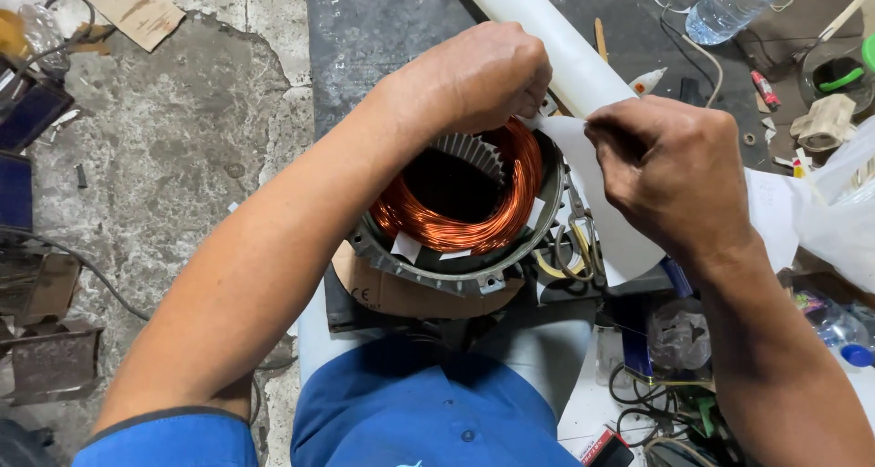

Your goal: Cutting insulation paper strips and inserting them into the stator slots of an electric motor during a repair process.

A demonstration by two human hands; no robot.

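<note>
A round metal motor stator [456, 271] with copper wire windings [442, 225] rests in front of me on a piece of brown cardboard [401, 294]. My left hand [478, 75] is closed over the far rim of the windings, fingers pressing at the copper. My right hand [670, 171] pinches a sheet of white insulating paper [629, 239] that runs to the stator's far right edge. Small white paper tabs [406, 246] stick out of the slots at the near side.
A white paper roll [556, 39] lies behind the stator on a dark mat [374, 30]. Scissors [574, 239] lie to its right. A plastic water bottle [734, 2], small tools, a plastic bag [838, 221] and cables clutter the right. Cracked concrete floor [173, 148] on the left.
</note>
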